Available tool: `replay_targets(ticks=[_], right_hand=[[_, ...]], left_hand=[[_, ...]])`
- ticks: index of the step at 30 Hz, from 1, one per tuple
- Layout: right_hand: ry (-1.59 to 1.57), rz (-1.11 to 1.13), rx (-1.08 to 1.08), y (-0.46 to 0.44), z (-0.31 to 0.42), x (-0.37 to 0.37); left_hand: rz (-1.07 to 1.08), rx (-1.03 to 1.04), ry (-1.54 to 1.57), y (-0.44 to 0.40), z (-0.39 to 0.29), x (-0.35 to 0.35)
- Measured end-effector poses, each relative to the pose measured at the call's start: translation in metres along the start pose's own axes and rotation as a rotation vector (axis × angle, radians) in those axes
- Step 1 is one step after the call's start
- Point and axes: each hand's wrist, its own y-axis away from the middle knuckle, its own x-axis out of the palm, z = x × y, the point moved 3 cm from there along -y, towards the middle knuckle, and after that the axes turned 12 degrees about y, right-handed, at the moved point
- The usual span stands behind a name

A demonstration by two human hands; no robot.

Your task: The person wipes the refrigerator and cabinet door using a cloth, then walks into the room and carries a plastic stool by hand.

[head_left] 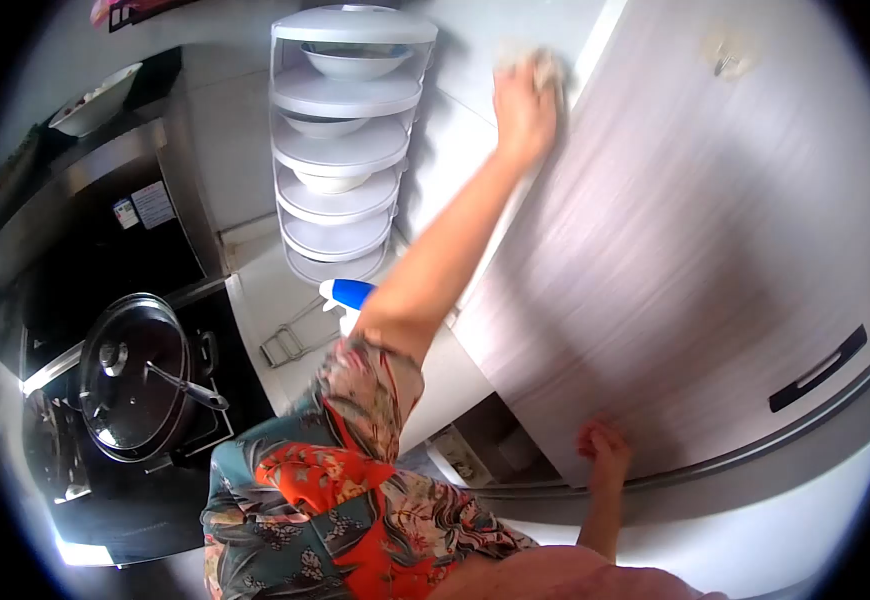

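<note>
My left hand [525, 115] is closed around a beige cloth [547, 70] and presses it against the white tiled wall [475, 50], beside the edge of a light wood-grain panel [695, 230]. A patterned sleeve [370, 385] covers that upper arm. Lower right, my right hand [607, 450] is at the panel's lower part with its fingers curled; a reddish patch shows at the fingertips, and what they hold is unclear. Partly behind my left forearm stands a spray bottle [348, 295] with a blue and white head.
A tiered white dish rack [355, 95] with bowls stands against the wall. To the left, a lidded pan [135, 375] with a utensil sits on the black stove [125, 515]. A wire rack [285, 345] lies on the counter. The panel carries a dark handle [820, 368] and a hook [725, 62].
</note>
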Motion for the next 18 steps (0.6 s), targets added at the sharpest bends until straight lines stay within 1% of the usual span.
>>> replay_targets(ticks=[1,2,3,5,6,9,10,11,12,15,17,18], right_hand=[[0.000,-0.004,0.018,0.000,0.001,-0.001],[-0.002,-0.007,0.040,0.000,0.000,0.000],[-0.007,-0.010,0.068,0.000,-0.002,-0.002],[0.014,0.038,-0.030,-0.003,-0.004,-0.003],[0.023,0.065,-0.076,-0.002,-0.006,-0.002],[-0.012,0.060,-0.038,-0.001,-0.004,0.006],[-0.016,0.057,-0.026,0.000,-0.003,0.009],[-0.021,0.055,-0.016,-0.001,-0.002,0.012],[-0.024,0.051,-0.006,0.000,-0.001,0.013],[0.027,0.025,-0.013,0.000,0.004,0.010],[-0.011,0.056,-0.006,-0.001,-0.003,0.006],[-0.025,0.071,-0.002,-0.002,-0.007,0.002]], left_hand=[[0.013,-0.009,-0.021,-0.032,0.020,0.017],[0.056,0.057,-0.048,-0.059,0.037,0.032],[0.020,0.020,-0.001,-0.058,0.041,0.035],[-0.041,-0.053,0.084,-0.053,0.042,0.035],[-0.061,0.064,0.010,-0.036,0.049,0.029],[0.024,-0.311,-0.070,0.043,0.069,-0.001],[0.031,-0.318,-0.085,0.067,0.074,-0.009],[0.021,-0.355,-0.114,0.080,0.066,-0.020],[-0.081,-0.701,0.138,0.081,0.063,-0.024],[0.131,-0.718,0.471,0.049,-0.002,-0.010],[0.149,0.046,0.217,0.025,-0.051,0.023],[0.180,0.064,0.223,0.006,-0.057,0.037]])
